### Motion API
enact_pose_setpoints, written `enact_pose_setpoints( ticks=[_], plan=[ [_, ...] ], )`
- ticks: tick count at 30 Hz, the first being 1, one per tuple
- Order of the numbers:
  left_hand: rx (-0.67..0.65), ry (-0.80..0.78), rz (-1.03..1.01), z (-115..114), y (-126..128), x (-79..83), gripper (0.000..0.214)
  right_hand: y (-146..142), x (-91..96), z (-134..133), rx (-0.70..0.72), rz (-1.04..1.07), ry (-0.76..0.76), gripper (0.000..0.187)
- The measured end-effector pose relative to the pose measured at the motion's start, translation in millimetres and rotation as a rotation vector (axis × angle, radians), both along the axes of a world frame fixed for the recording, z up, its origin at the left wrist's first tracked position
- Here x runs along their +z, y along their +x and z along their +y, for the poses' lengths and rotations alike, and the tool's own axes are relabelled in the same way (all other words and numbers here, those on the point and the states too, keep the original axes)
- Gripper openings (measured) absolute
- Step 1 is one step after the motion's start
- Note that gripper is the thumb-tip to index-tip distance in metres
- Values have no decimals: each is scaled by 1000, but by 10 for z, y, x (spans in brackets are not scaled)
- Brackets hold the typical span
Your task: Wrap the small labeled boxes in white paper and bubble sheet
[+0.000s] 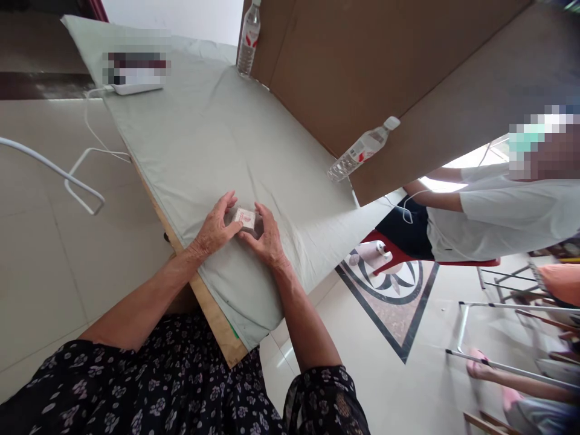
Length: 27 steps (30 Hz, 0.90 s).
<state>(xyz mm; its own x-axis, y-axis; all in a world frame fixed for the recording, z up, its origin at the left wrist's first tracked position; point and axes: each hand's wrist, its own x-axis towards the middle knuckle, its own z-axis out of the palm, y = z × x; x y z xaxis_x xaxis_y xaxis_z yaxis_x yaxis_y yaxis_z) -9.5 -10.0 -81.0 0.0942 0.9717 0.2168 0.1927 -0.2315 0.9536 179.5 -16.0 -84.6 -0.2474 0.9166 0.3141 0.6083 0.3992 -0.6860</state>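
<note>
Left hand (214, 231), right hand (270, 243): fingers (266, 214) part curled, holding small box (247, 218), printed face up, long axis unclear

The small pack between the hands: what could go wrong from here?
The small pack might slip or turn if the left hand and right hand press unevenly, since it sits between them.

The cloth beneath is wrinkled, so sliding the hands across it could drag or bunch it.

The nearer bottle, beside the cardboard, could topple if the cloth is pulled or the cardboard bumped.
</note>
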Motion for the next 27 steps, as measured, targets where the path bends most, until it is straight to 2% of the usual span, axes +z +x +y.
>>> enact_pose_setpoints(
  ticks=[6,12,15,20,24,27],
  plan=[
    [-29,-5,23,7,24,21,77,-19,47,-9,-8,26,-70,60],
    [17,12,38,-11,28,26,73,-7,86,-22,7,63,-88,68],
    [77,32,5,-16,17,12,69,21,98,-72,30,113,-39,66],
    [162,31,-52,7,17,-24,61,38,73,-111,-48,174,94,33],
    [136,55,-25,15,30,-39,64,30,70,-69,-112,115,175,24],
    [80,50,15,6,34,-27,66,52,183,-2,-80,-40,185,21]
  ],
)
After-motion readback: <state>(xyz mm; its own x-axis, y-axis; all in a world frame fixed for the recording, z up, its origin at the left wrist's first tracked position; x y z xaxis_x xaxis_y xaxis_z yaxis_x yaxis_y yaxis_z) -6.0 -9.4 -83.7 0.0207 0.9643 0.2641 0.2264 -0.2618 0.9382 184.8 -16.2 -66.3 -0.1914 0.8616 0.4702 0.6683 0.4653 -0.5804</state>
